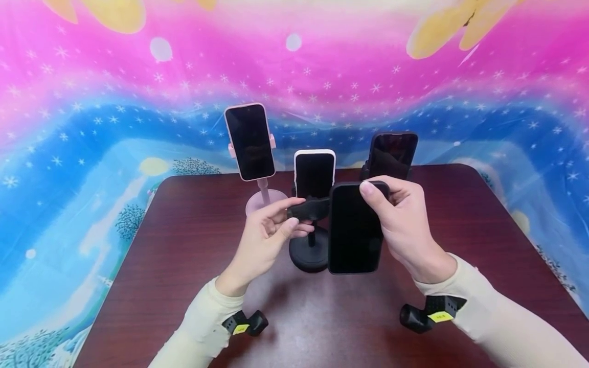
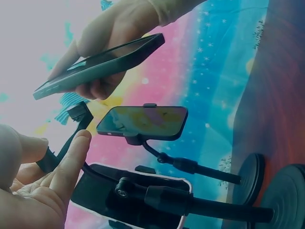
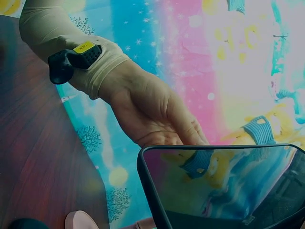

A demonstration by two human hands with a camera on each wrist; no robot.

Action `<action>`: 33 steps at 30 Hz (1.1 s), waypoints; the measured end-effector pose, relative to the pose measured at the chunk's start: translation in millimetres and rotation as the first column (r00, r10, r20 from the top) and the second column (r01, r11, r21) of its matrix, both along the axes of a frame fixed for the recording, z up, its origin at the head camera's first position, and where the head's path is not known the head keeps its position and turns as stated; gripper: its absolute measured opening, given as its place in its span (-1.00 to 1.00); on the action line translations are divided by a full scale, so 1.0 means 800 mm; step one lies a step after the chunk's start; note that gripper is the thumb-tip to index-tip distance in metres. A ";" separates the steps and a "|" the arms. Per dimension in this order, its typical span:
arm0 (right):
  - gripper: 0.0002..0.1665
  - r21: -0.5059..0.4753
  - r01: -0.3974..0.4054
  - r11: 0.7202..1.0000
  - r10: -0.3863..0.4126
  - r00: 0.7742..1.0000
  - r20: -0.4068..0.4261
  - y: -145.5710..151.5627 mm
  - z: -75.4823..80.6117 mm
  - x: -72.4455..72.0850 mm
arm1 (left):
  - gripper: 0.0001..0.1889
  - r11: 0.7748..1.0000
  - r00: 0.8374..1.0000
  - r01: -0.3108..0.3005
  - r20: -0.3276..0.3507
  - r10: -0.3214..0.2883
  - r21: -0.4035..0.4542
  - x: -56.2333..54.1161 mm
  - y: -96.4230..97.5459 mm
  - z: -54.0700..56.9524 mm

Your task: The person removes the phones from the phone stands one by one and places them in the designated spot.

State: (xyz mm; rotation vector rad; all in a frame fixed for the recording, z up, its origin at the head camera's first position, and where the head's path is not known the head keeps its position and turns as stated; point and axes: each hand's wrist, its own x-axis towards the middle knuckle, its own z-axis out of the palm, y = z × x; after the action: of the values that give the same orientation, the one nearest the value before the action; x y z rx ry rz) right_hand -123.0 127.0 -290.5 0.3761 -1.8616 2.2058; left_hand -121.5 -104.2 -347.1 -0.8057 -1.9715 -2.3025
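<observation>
The left grip (image 1: 264,237) pinches a black clamp (image 1: 306,210), thumb below and index finger above as seen from the head. The clamp is carried by the near stand (image 1: 307,259), whose round black base rests on the counter (image 1: 179,276).

The right grip (image 1: 409,225) pinches a black phone (image 1: 356,235) near its upper right corner, the thumb lying on the screen and the fingers behind it. The phone is held clear of the counter, roughly upright, its dark screen towards the wearer, and is located just to the right of the clamp. The left wrist view shows a gap between phone and clamp; they are not in contact.

Three further phones are noted behind. At left, a pink-edged phone (image 1: 250,143) is mounted, slightly tilted, on a pink stand (image 1: 252,204) with a round base. At centre, a white-edged phone (image 1: 315,171) is partly hidden by the clamp and left grip. At right, a dark phone (image 1: 392,152) leans in its holder, its lower part hidden by the right grip.

Both forearms wear pale sleeves (image 1: 195,322), each with a black wrist camera (image 1: 257,323). A printed cloth (image 1: 55,128) hangs behind the counter.
</observation>
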 end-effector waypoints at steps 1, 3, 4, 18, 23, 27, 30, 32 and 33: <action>-0.75 -0.001 0.001 1.000 -0.001 1.000 0.000 0.001 0.000 0.000 | -0.58 1.000 1.000 0.001 -0.005 -0.001 0.003 0.000 -0.001 0.001; -0.75 -0.002 0.003 1.000 -0.003 1.000 0.002 0.002 -0.001 0.001 | -0.57 1.000 1.000 0.004 -0.002 -0.004 0.005 0.000 -0.004 0.001; -0.75 -0.002 0.004 1.000 -0.004 1.000 0.005 0.003 -0.002 0.001 | -0.57 1.000 1.000 0.005 0.003 -0.005 0.005 0.001 -0.006 0.002; -0.73 0.015 0.017 1.000 -0.017 0.999 0.031 0.008 -0.011 0.002 | -0.61 0.998 0.999 -0.046 -0.021 0.046 -0.032 0.015 -0.036 0.016; -0.72 0.034 0.003 0.999 -0.005 0.999 0.054 0.010 -0.016 0.001 | -0.63 0.997 0.997 -0.061 -0.051 0.059 -0.045 0.022 -0.053 0.020; -0.71 0.048 -0.002 0.999 -0.001 0.998 0.062 0.011 -0.020 0.001 | -0.63 0.997 0.996 -0.066 -0.063 0.063 -0.035 0.026 -0.067 0.022; -0.70 0.053 -0.004 0.999 0.001 0.998 0.067 0.012 -0.023 0.000 | -0.62 0.997 0.995 -0.071 -0.073 0.069 -0.022 0.028 -0.075 0.024; -0.70 0.055 -0.007 0.998 0.003 0.997 0.072 0.012 -0.025 -0.001 | -0.62 0.997 0.993 -0.073 -0.089 0.072 -0.011 0.029 -0.080 0.025; -0.70 0.057 -0.008 0.998 0.004 0.997 0.074 0.013 -0.026 -0.002 | -0.62 0.997 0.993 -0.073 -0.096 0.072 -0.005 0.030 -0.082 0.026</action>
State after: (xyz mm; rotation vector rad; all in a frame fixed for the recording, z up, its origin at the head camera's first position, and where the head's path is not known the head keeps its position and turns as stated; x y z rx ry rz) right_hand -124.3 137.0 -311.4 0.3152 -1.9679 2.2020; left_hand -97.5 -170.2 -326.5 -0.8148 -1.9381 -2.1744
